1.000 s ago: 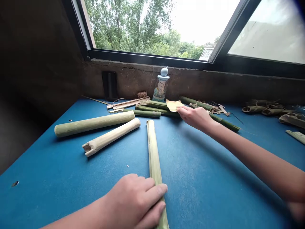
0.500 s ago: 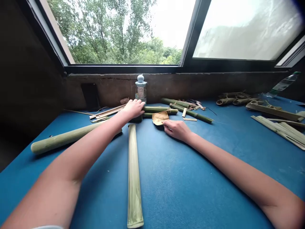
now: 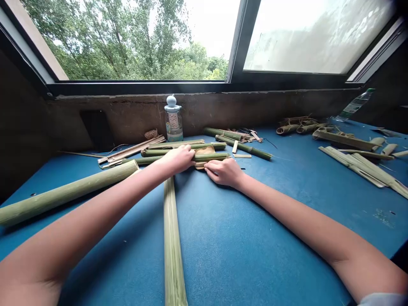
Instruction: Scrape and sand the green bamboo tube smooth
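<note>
My left hand [image 3: 179,160] is closed around a slim green bamboo stick [image 3: 210,157] that lies crosswise near the back of the blue table [image 3: 242,246]. My right hand [image 3: 225,171] is closed on a curled tan sheet [image 3: 204,150], sandpaper-like, at the stick's right part. The sheet shows above and below the stick; my fingers hide some of it. More green bamboo pieces [image 3: 213,146] lie just behind. Below my left hand, a long split bamboo length [image 3: 174,246] points toward me. A thick bamboo tube [image 3: 70,191] rests to the left.
Against the wall stand a lidded glass jar [image 3: 174,123] and a dark phone-like slab [image 3: 97,129]. Bamboo sticks [image 3: 251,149] and offcuts lie at centre right. Farther right are bamboo strips [image 3: 366,170], short tubes [image 3: 288,128] and a tilted plastic bottle [image 3: 355,105].
My left hand has brought a bamboo stick nearer, in front of the other pieces. The tan sheet, spread out before, now sits against this stick. The view has shifted slightly right.
</note>
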Tool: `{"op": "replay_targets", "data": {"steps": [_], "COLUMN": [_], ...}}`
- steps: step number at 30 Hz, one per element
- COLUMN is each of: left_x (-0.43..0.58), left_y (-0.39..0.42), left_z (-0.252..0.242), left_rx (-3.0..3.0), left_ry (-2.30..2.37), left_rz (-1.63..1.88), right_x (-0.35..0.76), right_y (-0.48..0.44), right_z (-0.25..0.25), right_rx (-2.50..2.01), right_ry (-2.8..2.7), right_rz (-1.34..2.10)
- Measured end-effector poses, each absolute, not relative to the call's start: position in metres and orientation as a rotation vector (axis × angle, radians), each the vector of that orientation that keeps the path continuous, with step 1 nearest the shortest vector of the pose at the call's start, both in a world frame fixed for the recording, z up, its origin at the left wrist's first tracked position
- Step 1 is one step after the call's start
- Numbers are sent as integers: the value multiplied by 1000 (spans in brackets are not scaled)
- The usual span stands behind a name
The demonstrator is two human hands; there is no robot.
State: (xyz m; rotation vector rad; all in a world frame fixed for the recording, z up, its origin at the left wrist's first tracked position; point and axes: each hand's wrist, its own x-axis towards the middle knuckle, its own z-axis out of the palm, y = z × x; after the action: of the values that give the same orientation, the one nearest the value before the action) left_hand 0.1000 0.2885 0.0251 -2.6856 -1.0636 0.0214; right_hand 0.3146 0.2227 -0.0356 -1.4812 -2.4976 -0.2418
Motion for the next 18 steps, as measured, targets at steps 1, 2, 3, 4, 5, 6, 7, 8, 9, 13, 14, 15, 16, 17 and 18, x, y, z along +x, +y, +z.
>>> {"op": "replay_targets", "data": {"steps": [1, 2, 3, 4, 5, 6, 7, 8, 9, 13, 14, 15, 16, 17, 18], "left_x": [103, 104, 105, 104, 102, 98, 93, 86, 78, 39, 30, 22, 15, 9, 5], "left_y": [283, 278, 275, 272, 268, 263, 257, 248, 236, 166, 146, 126, 108, 92, 77], "left_z": [22, 22, 23, 27, 33, 41, 49, 57, 63, 69, 64, 57, 50, 43, 36], "left_rx": [-2677, -2665, -2648, -2627, -2603, -2580, -2559, -2546, -2546, -2755, -2840, -2913, -2967, -2988, -2994], "left_ry": [-1069, -1076, -1085, -1095, -1106, -1117, -1129, -1139, -1145, -1027, -949, -860, -777, -730, -710], "left_rz": [59, 85, 95, 88, 67, 38, 5, -25, -44, -6, 16, 29, 33, 17, -11], "right_x": [315, 315, 315, 315, 316, 316, 317, 317, 318, 320, 320, 319, 317, 314, 309], "right_y": [220, 218, 217, 216, 215, 216, 216, 217, 218, 223, 223, 222, 221, 218, 214], "right_z": [-35, -35, -35, -35, -34, -34, -35, -35, -36, -39, -39, -38, -37, -35, -32], "right_rx": [-1467, -1454, -1444, -1437, -1432, -1425, -1417, -1405, -1390, -1317, -1301, -1287, -1274, -1260, -1243], "right_ry": [-2516, -2529, -2538, -2543, -2547, -2549, -2552, -2556, -2561, -2584, -2586, -2582, -2575, -2565, -2555], "right_rz": [-252, -265, -280, -295, -310, -324, -336, -345, -350, -345, -341, -338, -337, -339, -342]}}
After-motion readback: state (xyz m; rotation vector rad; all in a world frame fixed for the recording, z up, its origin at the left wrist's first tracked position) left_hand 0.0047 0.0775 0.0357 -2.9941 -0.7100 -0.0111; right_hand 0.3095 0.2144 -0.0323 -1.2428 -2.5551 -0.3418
